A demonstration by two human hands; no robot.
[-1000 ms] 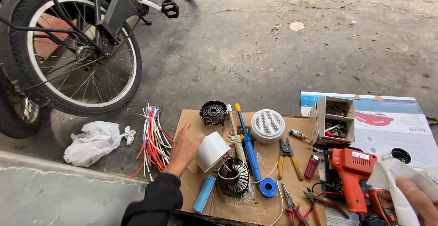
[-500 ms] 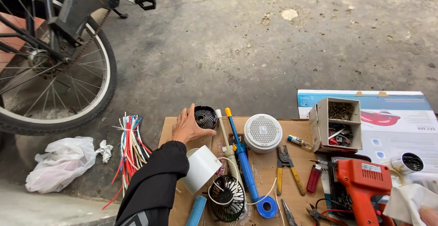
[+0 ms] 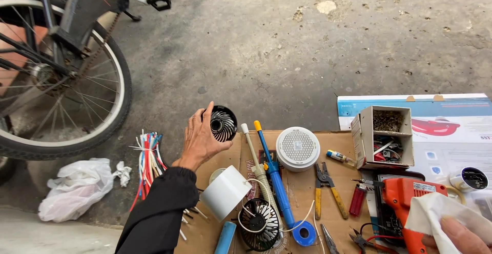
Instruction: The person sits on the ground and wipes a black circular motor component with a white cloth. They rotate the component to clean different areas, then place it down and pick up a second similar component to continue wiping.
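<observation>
Already the left hand (image 3: 201,137) curls its fingers around the small black fan grille (image 3: 221,123), lifted just off the far edge of the cardboard sheet (image 3: 302,192). Low at the right, the right hand (image 3: 461,236) pinches a white cloth (image 3: 446,214) beside the orange power tool (image 3: 407,202). A second fan part (image 3: 259,224) and the white cylinder (image 3: 225,192) lie untouched, so the work looks barely begun.

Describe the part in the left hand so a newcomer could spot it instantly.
Find the cardboard sheet on the concrete floor. At its upper left corner, the left hand grips a small black fan grille, round with curved white-edged slats, unlike the plain white round speaker nearby.
</observation>
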